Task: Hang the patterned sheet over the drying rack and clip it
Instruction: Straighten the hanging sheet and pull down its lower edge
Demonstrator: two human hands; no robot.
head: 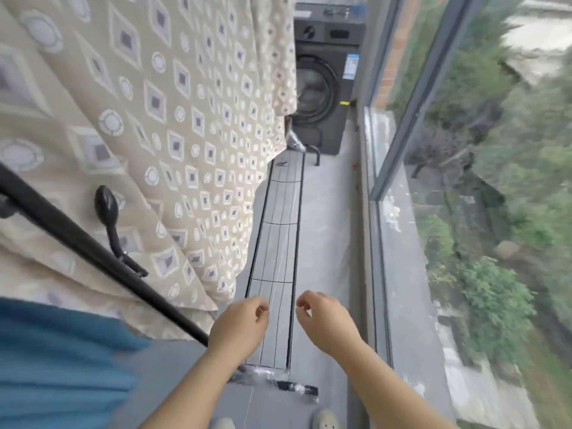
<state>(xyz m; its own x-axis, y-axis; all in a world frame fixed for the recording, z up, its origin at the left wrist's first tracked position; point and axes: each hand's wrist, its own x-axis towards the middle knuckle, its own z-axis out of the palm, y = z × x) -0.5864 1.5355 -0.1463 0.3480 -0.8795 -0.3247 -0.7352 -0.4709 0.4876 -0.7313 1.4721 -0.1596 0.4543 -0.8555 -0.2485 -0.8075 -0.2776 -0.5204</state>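
patterned sheet (173,125) hangs over the drying rack (280,212); left hand (238,325) and right hand (323,322) loosely curled, empty, so clipping seems next, needing a clip fetched

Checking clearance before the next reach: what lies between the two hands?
Head view: between left hand and right hand run thin rails of the drying rack, grey floor below.
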